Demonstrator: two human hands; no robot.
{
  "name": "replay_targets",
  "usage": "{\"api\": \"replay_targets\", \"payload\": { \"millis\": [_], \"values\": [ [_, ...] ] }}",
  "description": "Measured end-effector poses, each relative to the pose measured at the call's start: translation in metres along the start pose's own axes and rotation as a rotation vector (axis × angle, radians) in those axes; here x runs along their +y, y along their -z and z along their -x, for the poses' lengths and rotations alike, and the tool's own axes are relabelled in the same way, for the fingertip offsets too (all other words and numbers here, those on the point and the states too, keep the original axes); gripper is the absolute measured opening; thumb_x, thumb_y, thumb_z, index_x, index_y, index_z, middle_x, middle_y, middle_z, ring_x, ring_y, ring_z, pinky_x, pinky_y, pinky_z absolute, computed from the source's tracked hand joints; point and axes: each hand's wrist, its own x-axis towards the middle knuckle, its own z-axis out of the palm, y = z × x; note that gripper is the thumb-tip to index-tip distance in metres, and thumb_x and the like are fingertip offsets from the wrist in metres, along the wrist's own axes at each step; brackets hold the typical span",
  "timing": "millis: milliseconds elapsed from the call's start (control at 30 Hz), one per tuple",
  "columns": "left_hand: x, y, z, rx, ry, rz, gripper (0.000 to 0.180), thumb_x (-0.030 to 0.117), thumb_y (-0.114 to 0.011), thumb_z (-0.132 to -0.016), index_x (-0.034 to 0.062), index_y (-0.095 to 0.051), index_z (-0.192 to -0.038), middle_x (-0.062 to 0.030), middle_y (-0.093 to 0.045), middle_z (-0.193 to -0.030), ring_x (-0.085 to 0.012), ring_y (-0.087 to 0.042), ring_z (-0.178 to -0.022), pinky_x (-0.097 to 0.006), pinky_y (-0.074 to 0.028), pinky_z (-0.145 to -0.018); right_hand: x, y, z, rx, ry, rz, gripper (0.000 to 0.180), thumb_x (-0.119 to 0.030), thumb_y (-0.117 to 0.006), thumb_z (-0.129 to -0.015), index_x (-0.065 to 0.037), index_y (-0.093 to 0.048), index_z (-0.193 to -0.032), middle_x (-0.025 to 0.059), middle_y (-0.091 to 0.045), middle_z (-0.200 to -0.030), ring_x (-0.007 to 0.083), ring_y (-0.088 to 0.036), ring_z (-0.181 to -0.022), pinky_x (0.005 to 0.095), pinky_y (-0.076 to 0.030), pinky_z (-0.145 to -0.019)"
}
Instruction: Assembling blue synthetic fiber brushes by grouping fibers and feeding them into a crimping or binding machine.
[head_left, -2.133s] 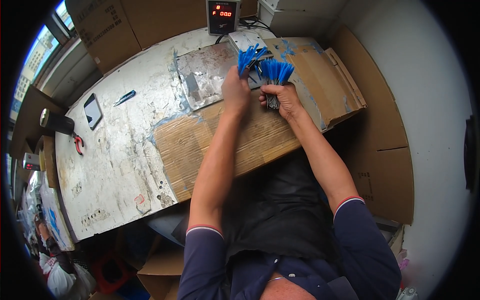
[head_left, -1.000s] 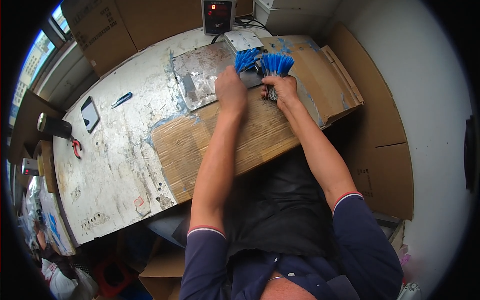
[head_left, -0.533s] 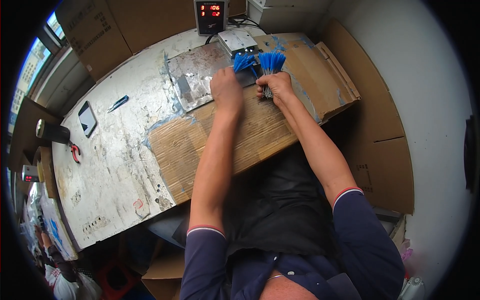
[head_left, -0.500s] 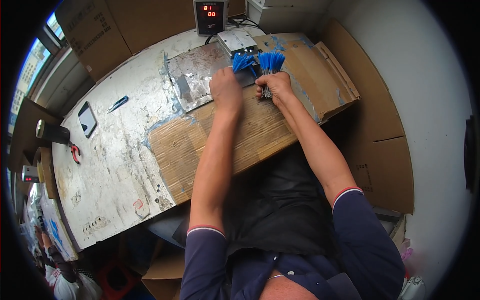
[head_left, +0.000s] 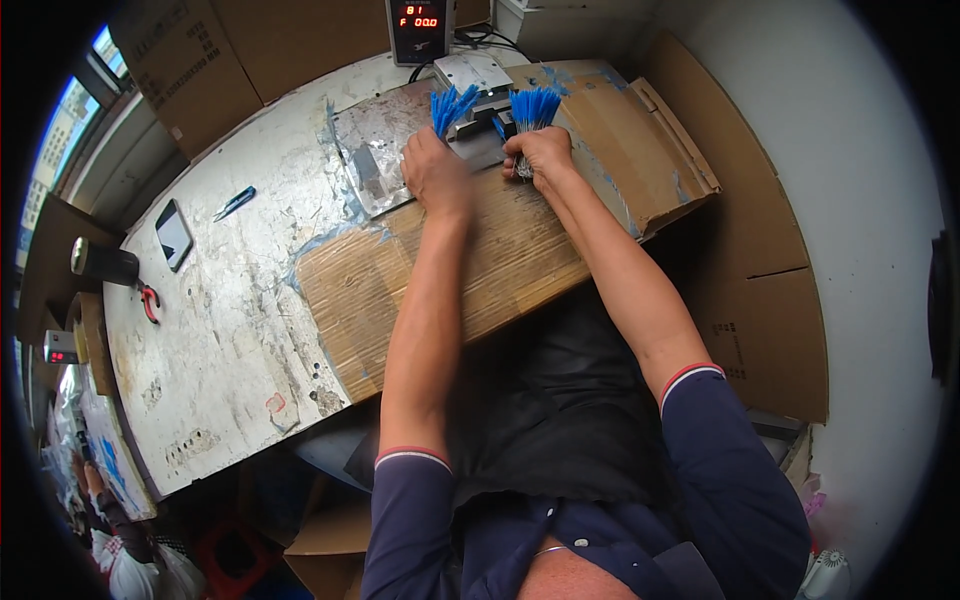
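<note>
My left hand (head_left: pixel 434 178) is closed around the lower part of a loose bundle of blue-tipped wires (head_left: pixel 452 108), whose blue ends fan out above the fingers. Close by on the right, my right hand (head_left: pixel 546 153) grips a thicker bundle of blue-tipped wires (head_left: pixel 535 107); thin silvery stems hang out below the fist. Between and behind the hands sits a small metal machine (head_left: pixel 473 75) with a dark fixture at its front. One blue piece (head_left: pixel 501 126) shows at that fixture beside my right hand; whether it belongs to a bundle I cannot tell.
A metal plate (head_left: pixel 375 160) and taped cardboard (head_left: pixel 440 260) cover part of the worn white table (head_left: pixel 220 320). Behind stands a red-digit display box (head_left: pixel 421 32). At left lie a phone (head_left: pixel 174 236), snips (head_left: pixel 235 204), red-handled pliers (head_left: pixel 150 304) and a dark cylinder (head_left: pixel 105 262). A co-worker's arm (head_left: pixel 98 490) shows lower left.
My left hand has shifted left, away from the machine, with its bundle turned more upright. My right hand and its bundle have moved slightly up and left. The display's lit digits differ.
</note>
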Motion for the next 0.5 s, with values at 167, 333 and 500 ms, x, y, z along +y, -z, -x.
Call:
{"api": "replay_targets", "payload": {
  "millis": [167, 333, 500],
  "values": [
    [-0.006, -0.003, -0.001, 0.008, -0.094, 0.038, 0.009, 0.007, -0.054, -0.090, 0.0053, -0.060, -0.096, -0.0156, -0.066, -0.097, -0.0343, -0.061, -0.094, -0.046, -0.044, -0.085, 0.000, -0.005, 0.004, -0.022, 0.002, 0.040, 0.008, 0.008, -0.069, -0.077, 0.008, -0.061, -0.076, 0.0187, -0.064, -0.072, 0.0260, -0.066, -0.056, 0.0385, -0.059, -0.046],
    [0.000, -0.002, 0.001, -0.146, -0.132, 0.030, 0.011, 0.006, -0.054, -0.088, 0.0047, -0.060, -0.096, -0.0156, -0.066, -0.094, -0.0346, -0.061, -0.092, -0.047, -0.044, -0.083, 0.003, 0.008, 0.004, -0.059, 0.000, -0.037, 0.009, 0.004, -0.071, -0.078, 0.007, -0.064, -0.081, 0.0176, -0.067, -0.075, 0.0262, -0.068, -0.059, 0.0379, -0.060, -0.048],
    [-0.003, -0.004, 0.001, -0.121, -0.153, 0.080, 0.008, 0.006, -0.059, -0.087, 0.0051, -0.061, -0.095, -0.0166, -0.065, -0.089, -0.0383, -0.061, -0.089, -0.050, -0.045, -0.079, 0.007, 0.019, 0.011, -0.150, 0.007, -0.140, 0.008, 0.001, -0.071, -0.078, 0.004, -0.066, -0.084, 0.0145, -0.067, -0.073, 0.0241, -0.067, -0.057, 0.0354, -0.058, -0.048]
  ]
}}
